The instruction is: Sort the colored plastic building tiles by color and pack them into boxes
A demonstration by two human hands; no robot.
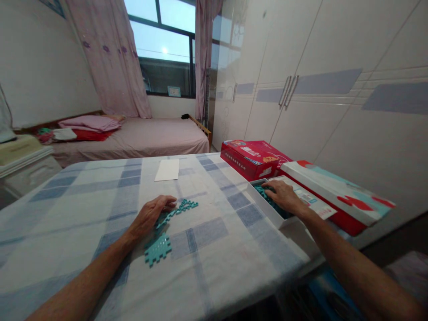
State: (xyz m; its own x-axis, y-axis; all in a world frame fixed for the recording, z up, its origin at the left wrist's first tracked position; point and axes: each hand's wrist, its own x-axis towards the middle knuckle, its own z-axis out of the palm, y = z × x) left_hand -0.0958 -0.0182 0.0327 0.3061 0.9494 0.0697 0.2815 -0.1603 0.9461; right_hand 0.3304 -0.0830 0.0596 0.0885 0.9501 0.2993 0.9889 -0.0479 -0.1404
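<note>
On the tablecloth, my left hand rests with its fingers bent over a narrow teal interlocking puzzle piece, which sticks out to the right. The thumb and part of the piece are hidden. Closer to me lies a wider teal piece with square teeth along its edges, apart from my fingers. My right hand reaches into an open white box. Its fingers are apart and touch more teal pieces inside; the fingertips are partly hidden.
A white card lies toward the table's far side. Behind the open box stand a red box and a long white box with red and blue patches. The checked tablecloth covers the table; a bed is beyond.
</note>
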